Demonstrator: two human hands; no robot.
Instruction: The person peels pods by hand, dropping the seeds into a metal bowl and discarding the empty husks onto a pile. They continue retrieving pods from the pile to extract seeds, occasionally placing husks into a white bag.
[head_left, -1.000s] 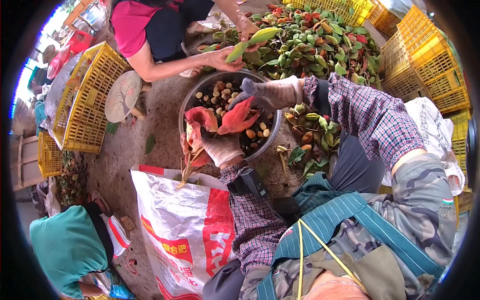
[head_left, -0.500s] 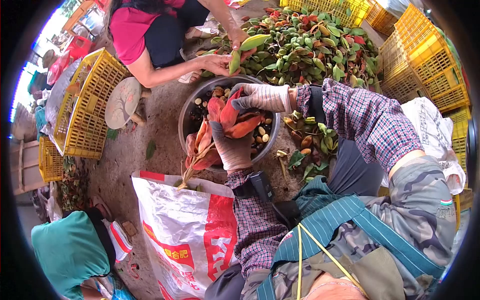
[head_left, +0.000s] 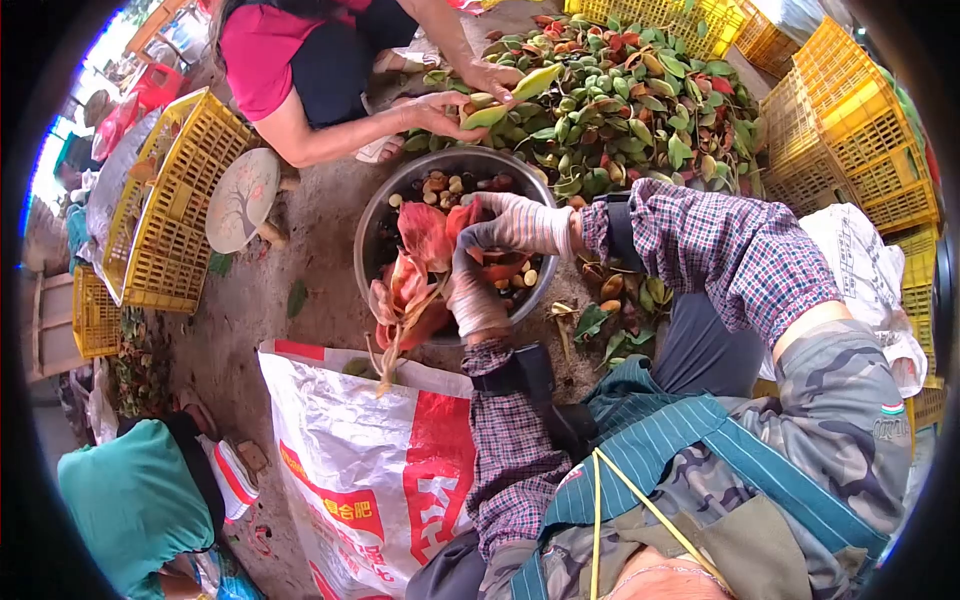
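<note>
Your two gloved hands meet over the near half of a metal bowl (head_left: pixel 366 250). The left hand (head_left: pixel 476 300) has its fingers curled against the right side of a cluster of red pods (head_left: pixel 425 238). The right hand (head_left: pixel 522 222), coming in from the right, has its fingers bent and clamped on the upper pods of the same cluster; the exact contact of the fingertips is partly hidden. The cluster lies above the bowl's near left part, its dry stems (head_left: pixel 392 350) hanging over the rim towards the mouth of a printed sack (head_left: pixel 345 440). Within the bowl are pale and dark seeds (head_left: pixel 437 186).

Opposite you, a person in a pink top (head_left: pixel 262 65) holds green pods (head_left: pixel 486 117) in both hands, just beyond the bowl. To that person's side spreads a large heap (head_left: pixel 620 110) of green and red pods; a smaller heap (head_left: pixel 612 288) lies between the bowl and your right leg. A round stool (head_left: pixel 243 200) and a yellow crate (head_left: pixel 170 235) stand to the left, further yellow crates (head_left: pixel 860 120) to the right. At lower left is a person in teal (head_left: pixel 140 500).
</note>
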